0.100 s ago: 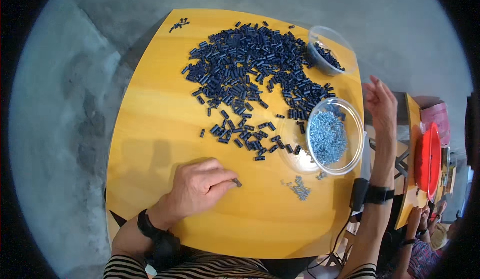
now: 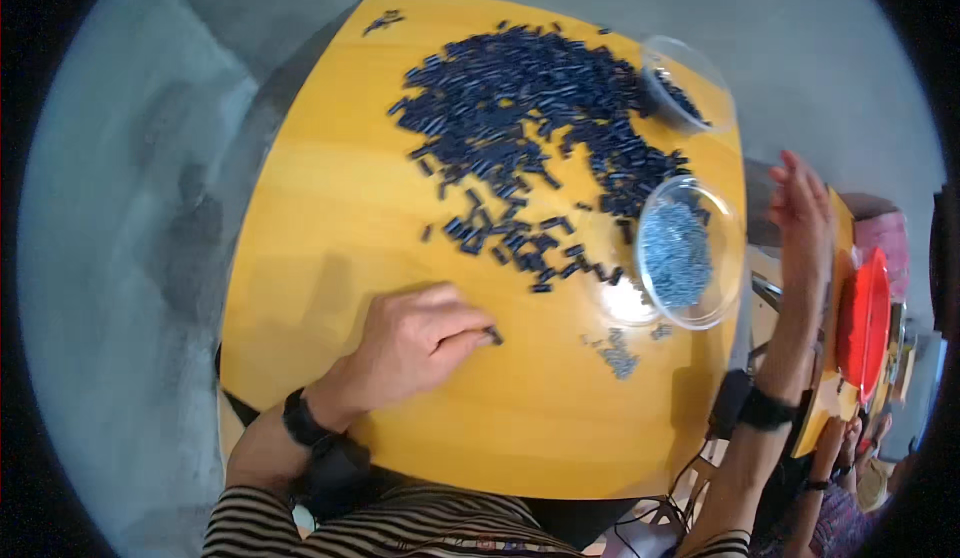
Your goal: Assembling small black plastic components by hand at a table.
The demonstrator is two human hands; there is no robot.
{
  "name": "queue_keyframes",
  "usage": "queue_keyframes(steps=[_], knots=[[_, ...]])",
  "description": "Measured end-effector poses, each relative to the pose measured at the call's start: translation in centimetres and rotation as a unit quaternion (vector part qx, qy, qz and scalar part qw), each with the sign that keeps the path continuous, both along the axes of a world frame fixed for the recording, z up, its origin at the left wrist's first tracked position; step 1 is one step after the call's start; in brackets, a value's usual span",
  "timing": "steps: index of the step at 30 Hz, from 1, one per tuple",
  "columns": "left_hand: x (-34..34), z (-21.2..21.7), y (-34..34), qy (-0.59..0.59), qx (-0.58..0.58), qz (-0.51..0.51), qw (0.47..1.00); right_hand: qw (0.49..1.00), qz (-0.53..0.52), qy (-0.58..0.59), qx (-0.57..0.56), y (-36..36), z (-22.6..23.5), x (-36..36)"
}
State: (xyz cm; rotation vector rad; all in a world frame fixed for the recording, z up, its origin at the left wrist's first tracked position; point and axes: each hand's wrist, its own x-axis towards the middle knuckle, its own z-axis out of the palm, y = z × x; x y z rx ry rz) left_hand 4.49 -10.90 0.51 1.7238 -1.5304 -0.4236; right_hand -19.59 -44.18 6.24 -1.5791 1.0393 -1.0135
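Observation:
My left hand (image 2: 425,338), above the near left part of the yellow table (image 2: 320,208), pinches a small black plastic piece (image 2: 493,335) between thumb and fingertips. Off the table's right edge, my right hand (image 2: 803,213) is raised, its fingers loosely apart and slightly blurred, with nothing visible in them. A large heap of similar black pieces (image 2: 500,88) covers the far middle of the table. To its right stands a clear round tub (image 2: 738,268) full of small silvery screws (image 2: 675,253). A few loose screws (image 2: 618,358) lie on the table near that tub.
A second clear tub (image 2: 725,88) with some black pieces stands at the far right edge. Several dark bits (image 2: 385,21) lie in the far left corner. Beyond, another table holds a red basin (image 2: 865,323), with a person's hands (image 2: 835,443) nearby. Cables (image 2: 690,478) hang by the table's near right.
The whole view has shifted, with the table sliding right and slightly up. My right hand sits farther from the table's edge, its fingers straighter. The left hand still pinches the black piece.

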Motion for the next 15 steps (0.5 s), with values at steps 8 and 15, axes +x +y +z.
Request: queue_keyframes(steps=[8,15], knots=[[-0.1,-0.6,-0.1,0.026,-0.04,-0.001,0.999,0.941,0.244,0.174,-0.156,15.7,4.3,4.4],[-0.2,-0.8,1.4,0.059,-0.059,0.026,0.996,0.871,0.371,0.219,-0.235,21.3,2.1,9.3]])
